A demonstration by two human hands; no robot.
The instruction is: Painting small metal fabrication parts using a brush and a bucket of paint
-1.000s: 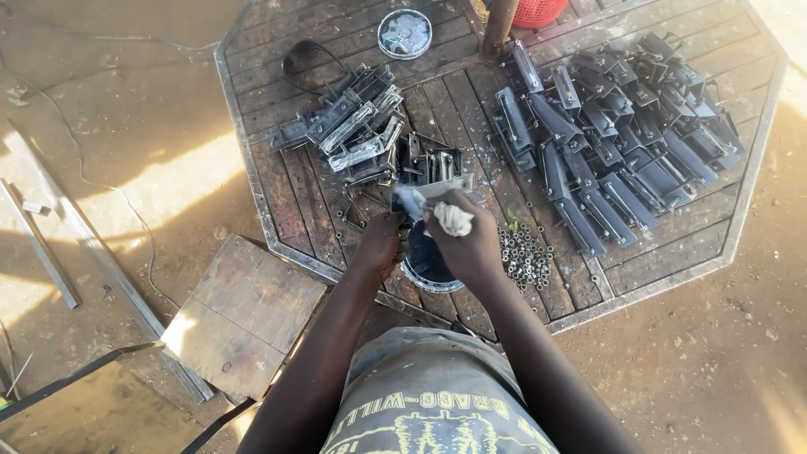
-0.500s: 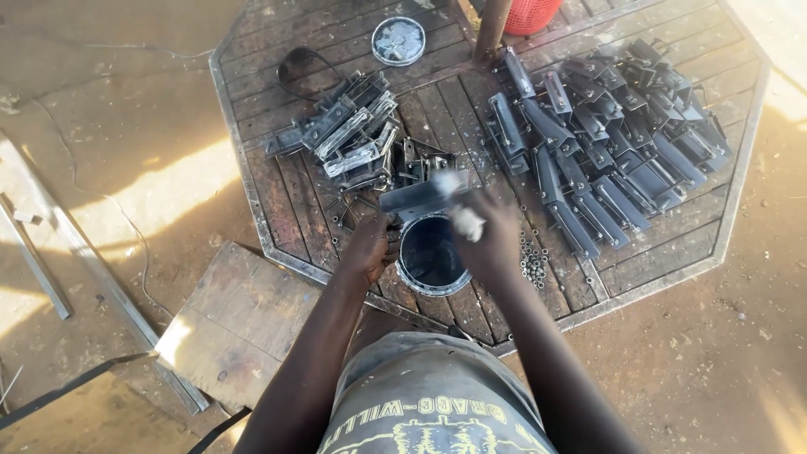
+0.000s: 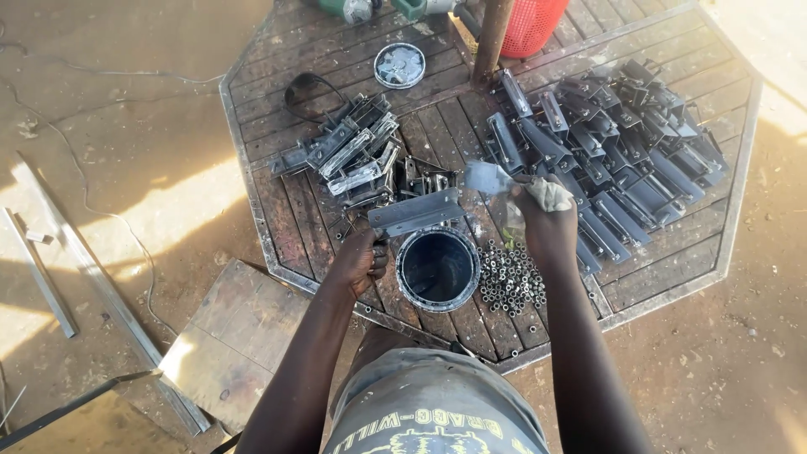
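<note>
Left hand [image 3: 360,259] grips the near end of a flat metal bracket [image 3: 416,213], holding it level over the open black can [image 3: 438,269], presumably so drips fall inside. Right hand [image 3: 548,220] pinches a cloth wad [image 3: 551,192] beside the bracket's far end. Small metal sleeves [image 3: 511,279] lie heaped right of the can, within reach.

an open can [image 3: 438,269] stands at the near edge of the octagonal table [image 3: 277,244]. a heap of small nuts [image 3: 511,279] lies just right of it. stacked metal brackets [image 3: 353,151] lie behind left; rows of brackets [image 3: 622,143] behind right. a round lid [image 3: 399,65] lies at the far side, a post [image 3: 491,38] to its right.
</note>
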